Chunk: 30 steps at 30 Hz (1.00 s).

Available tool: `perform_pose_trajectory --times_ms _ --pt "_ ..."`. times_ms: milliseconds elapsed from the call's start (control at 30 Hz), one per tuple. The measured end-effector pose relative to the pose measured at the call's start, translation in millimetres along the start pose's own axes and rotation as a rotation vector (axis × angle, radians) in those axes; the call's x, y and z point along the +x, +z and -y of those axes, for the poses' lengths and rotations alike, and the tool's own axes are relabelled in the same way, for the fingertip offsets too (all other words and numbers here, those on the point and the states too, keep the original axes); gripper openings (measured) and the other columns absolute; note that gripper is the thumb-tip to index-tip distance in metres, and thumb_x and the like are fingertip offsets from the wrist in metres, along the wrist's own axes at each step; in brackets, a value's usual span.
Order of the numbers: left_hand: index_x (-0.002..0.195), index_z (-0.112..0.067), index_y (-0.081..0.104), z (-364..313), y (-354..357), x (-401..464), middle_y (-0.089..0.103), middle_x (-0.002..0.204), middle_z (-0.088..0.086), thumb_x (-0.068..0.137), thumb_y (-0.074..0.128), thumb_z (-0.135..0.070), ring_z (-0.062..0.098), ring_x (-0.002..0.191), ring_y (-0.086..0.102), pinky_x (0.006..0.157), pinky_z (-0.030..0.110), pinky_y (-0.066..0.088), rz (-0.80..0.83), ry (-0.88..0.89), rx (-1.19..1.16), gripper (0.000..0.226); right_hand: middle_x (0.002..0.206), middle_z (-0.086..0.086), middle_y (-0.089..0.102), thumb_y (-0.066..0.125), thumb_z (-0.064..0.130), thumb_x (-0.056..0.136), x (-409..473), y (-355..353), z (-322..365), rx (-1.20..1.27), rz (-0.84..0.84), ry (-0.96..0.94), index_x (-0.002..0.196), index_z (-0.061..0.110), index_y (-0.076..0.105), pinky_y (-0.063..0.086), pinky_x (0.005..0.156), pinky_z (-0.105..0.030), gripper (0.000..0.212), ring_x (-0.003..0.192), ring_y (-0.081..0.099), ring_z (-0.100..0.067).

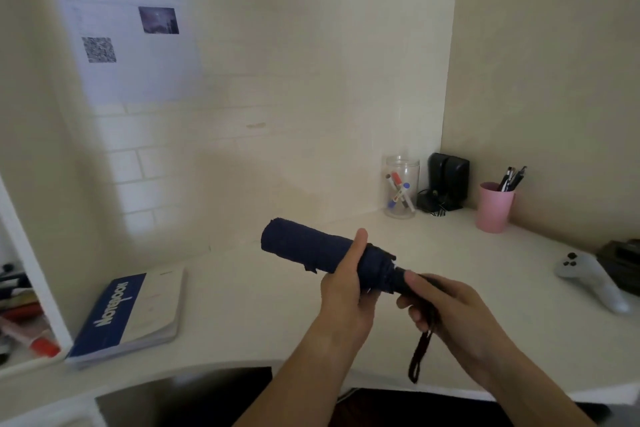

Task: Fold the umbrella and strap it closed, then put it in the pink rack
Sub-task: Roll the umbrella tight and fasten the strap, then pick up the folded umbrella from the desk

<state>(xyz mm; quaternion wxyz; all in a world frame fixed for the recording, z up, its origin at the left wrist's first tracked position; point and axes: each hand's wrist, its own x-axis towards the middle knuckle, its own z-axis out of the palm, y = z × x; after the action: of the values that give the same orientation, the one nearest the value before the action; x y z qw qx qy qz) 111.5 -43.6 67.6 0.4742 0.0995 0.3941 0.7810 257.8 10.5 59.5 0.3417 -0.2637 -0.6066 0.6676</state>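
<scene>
Navy fabric umbrella [311, 246] is collapsed and rolled; your left hand [346, 284] grips its canopy, right hand [446, 308] its handle. Strapping unconfirmed; racking remains.

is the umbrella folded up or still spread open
Folded: the umbrella is a tight navy roll, left hand around the canopy, right hand on the handle. Strap fastening: cannot tell.

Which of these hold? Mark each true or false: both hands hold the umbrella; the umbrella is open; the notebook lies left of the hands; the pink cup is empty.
1. Both hands hold the umbrella: true, left hand on the canopy, right hand on the handle.
2. The umbrella is open: false, it is rolled up.
3. The notebook lies left of the hands: true.
4. The pink cup is empty: false, it holds pens.
</scene>
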Motion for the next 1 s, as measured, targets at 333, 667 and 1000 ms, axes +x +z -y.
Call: perform_pose_trajectory --times_ms 333,667,1000 --pt "0.113 -0.027 0.065 -1.7 -97.5 15.3 0.06 0.11 -0.006 0.096 0.068 -0.033 0.016 0.099 0.061 0.077 0.023 0.047 -0.269 0.746 1.255 0.019 0.06 -0.007 0.057 0.061 0.047 0.095 38.8 -99.9 -21.0 -0.303 -0.066 0.282 0.076 0.01 0.062 0.033 0.043 -0.023 0.041 0.045 0.043 -0.013" --pt "0.126 -0.049 0.052 11.5 -113.4 53.1 0.06 0.123 -0.011 0.074 0.056 -0.052 0.011 0.114 0.057 0.097 0.029 0.048 0.182 0.646 1.479 0.052 0.14 0.002 0.056 0.06 0.034 0.091 29.9 -72.9 -40.3 -1.361 -0.192 -0.353 0.151 0.03 0.04 0.042 0.106 -0.036 0.064 0.128 0.046 -0.022" --pt "0.133 -0.029 0.06 1.2 -114.7 33.8 0.06 0.119 -0.001 0.08 0.075 -0.01 0.024 0.108 0.058 0.09 0.033 0.048 0.218 0.719 1.555 0.058 0.13 -0.008 0.057 0.056 0.034 0.097 46.0 -34.0 -33.4 -1.736 0.079 -0.296 0.144 0.021 0.044 0.049 0.086 -0.043 0.05 0.109 0.057 -0.031"
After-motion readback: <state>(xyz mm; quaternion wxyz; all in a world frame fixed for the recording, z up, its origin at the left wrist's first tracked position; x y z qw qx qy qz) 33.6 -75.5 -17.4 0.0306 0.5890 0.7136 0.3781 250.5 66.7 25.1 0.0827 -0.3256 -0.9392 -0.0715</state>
